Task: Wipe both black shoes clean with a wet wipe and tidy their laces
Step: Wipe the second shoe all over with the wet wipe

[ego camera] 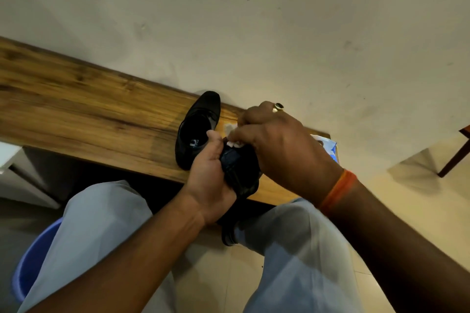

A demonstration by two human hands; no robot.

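Your left hand [208, 180] grips one black shoe [239, 173] from below, sole turned up, above the near edge of the wooden table [76, 99]. Your right hand [277, 145] comes from above and pinches the white wet wipe [235, 144] against this shoe, so both hands meet on it. The other black shoe [197, 129] stands on the table, just beside your left thumb.

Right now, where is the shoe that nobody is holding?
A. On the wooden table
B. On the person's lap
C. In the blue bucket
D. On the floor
A: the second black shoe rests on the wooden table, just beyond the left hand.
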